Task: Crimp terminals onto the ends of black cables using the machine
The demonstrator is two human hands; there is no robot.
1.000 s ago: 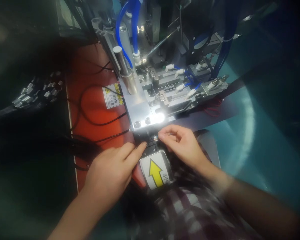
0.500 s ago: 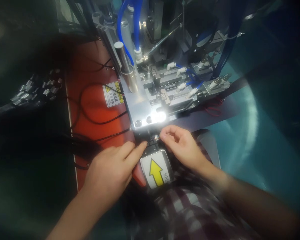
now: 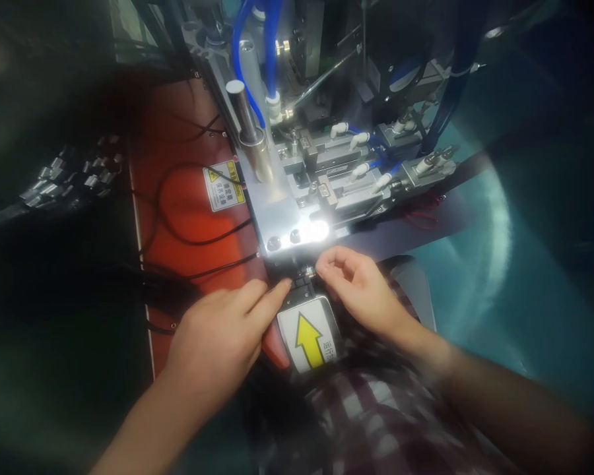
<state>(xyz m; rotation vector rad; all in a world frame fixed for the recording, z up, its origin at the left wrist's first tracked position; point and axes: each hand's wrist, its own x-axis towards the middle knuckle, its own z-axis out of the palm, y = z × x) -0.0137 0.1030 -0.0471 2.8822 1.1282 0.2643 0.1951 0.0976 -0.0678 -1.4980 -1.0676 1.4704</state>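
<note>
My left hand (image 3: pixel 222 330) reaches in from the lower left. Its index finger is stretched out, the tip at the black slotted guide (image 3: pixel 301 289); the thumb is hidden beneath. On the other side of the guide, my right hand (image 3: pixel 359 287) is closed in a pinch, thumb and index finger together. At those fingertips is a tiny shiny metal piece (image 3: pixel 309 271); whether it is gripped or only touched I cannot tell. Just in front of the guide sits a white cover plate (image 3: pixel 290 340) with a yellow arrow pointing away from me.
A brightly lit metal plate (image 3: pixel 272 204) with an upright post (image 3: pixel 250 132) stands just beyond my hands. Pneumatic cylinders (image 3: pixel 356 198) with blue hoses extend to the right. Black cables (image 3: pixel 193 244) cross the orange base (image 3: pixel 183 204). Shiny metal pieces (image 3: pixel 54 178) lie in the dark at left.
Almost nothing differs. Both hands keep their places at the guide, and the machine parts stand as before.
</note>
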